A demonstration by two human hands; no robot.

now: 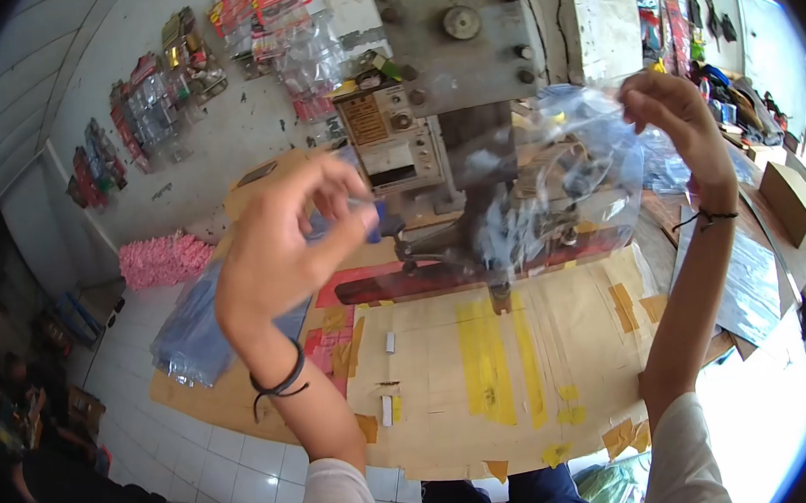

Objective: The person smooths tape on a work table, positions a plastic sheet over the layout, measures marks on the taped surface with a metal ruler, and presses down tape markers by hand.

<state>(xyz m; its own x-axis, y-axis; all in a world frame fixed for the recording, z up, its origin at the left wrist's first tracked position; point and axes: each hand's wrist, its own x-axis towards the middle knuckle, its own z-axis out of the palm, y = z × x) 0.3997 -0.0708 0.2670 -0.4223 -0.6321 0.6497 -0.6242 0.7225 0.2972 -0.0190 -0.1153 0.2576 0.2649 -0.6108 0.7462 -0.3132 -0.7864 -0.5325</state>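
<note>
My right hand (681, 122), raised at the upper right, pinches the upper edge of a clear plastic sheet (607, 171). The sheet hangs in front of the press machine (456, 36), and parts of the machine show through it. My left hand (292, 237) is raised at the left with fingers curled and a little blurred. At its fingertips is a small dark blue thing (377, 220) whose kind I cannot make out. Below both hands lies a tan work board (430, 345) with strips of yellow and brown tape on it.
A long red bar (396, 283) crosses under the press head. Stacked clear plastic sheets (194, 332) lie at the left, beside a pink bundle (166, 261). More plastic sheets (747, 288) and a cardboard box (790, 203) are at the right. Packages (146, 106) hang on the wall.
</note>
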